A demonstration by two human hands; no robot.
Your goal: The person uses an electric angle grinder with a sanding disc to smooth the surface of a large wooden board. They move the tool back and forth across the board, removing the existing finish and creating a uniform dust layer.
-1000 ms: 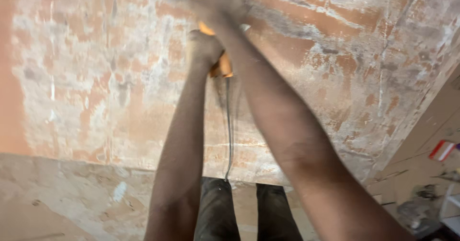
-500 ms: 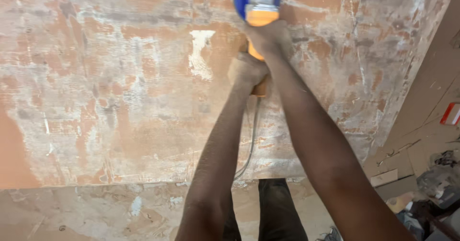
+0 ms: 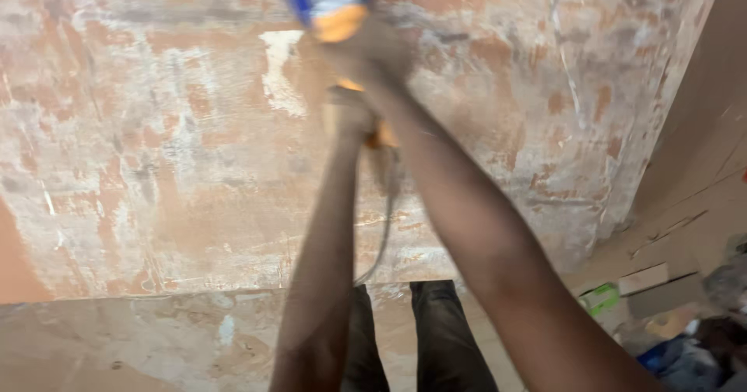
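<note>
Power tool [image 3: 327,3]: blue body with white patch, orange lower part, blurred by motion. Sits at far top edge, partly cut off by frame. Pressed against or held just over flat board [image 3: 156,143]; contact not clear. Orange handle section [image 3: 381,137] shows nearer, mostly covered. Grey cord [image 3: 383,236] hangs from handle end, runs near side in gentle curve. Board: large, worn, patchy orange-brown with white smears and scratches, fills most of scene, right edge slanting.

One power tool [image 3: 327,3], one cord [image 3: 379,244], seemingly two boards [image 3: 156,166].
</note>
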